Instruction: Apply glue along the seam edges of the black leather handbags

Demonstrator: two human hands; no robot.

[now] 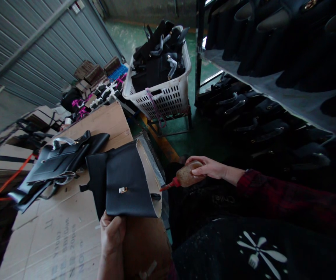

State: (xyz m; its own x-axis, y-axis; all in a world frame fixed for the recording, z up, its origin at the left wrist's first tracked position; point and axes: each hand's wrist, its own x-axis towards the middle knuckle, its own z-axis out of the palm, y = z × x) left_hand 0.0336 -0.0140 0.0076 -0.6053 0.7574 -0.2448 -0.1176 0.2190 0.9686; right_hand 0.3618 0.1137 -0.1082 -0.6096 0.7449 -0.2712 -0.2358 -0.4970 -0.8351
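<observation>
A black bag piece with a small gold clasp lies on the cardboard-covered table. Its pale inner edge faces right. My left hand grips the near edge of this piece, thumb on top. In my right hand is a squeeze bottle with brownish contents and a red nozzle. The nozzle tip points left, close to the pale edge; whether they touch I cannot tell. Farther left on the cardboard rests a black handbag, its handle wrapped in clear plastic.
Beyond the table, a white plastic basket full of black bags stands on a low metal stand. At right, a rack holds rows of black bags. Stacked pale and black pieces line the corrugated wall. An orange strap hangs at left.
</observation>
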